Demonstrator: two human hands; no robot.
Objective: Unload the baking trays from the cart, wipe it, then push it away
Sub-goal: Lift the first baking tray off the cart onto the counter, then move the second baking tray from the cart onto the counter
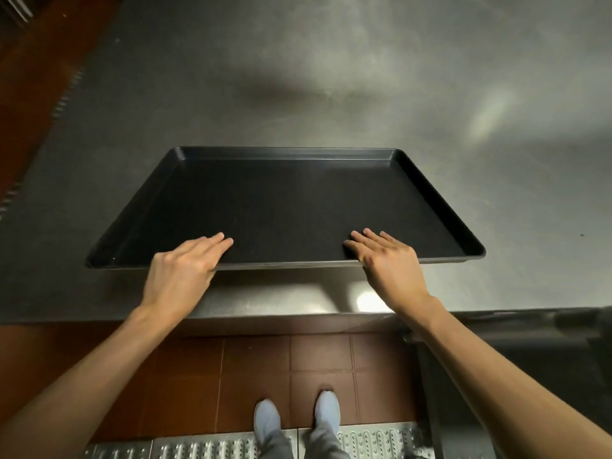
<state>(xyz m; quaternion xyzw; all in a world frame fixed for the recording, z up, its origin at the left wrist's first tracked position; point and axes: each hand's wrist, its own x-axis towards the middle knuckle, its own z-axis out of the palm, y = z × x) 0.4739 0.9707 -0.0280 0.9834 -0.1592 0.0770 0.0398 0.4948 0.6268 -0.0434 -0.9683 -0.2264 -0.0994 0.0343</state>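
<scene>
On the steel table (331, 77), a black baking tray (281, 207) is lying flat, long axis left-right; left hand (180, 270) and right hand (387, 260) are resting straight-fingered over its near rim.

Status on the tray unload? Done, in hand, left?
Done: one black baking tray lies flat on the steel table. In hand: left hand and right hand rest with straight fingers on its near rim. Left: the cart isn't clearly in view, so remaining trays, wiping and pushing away can't be judged.
</scene>
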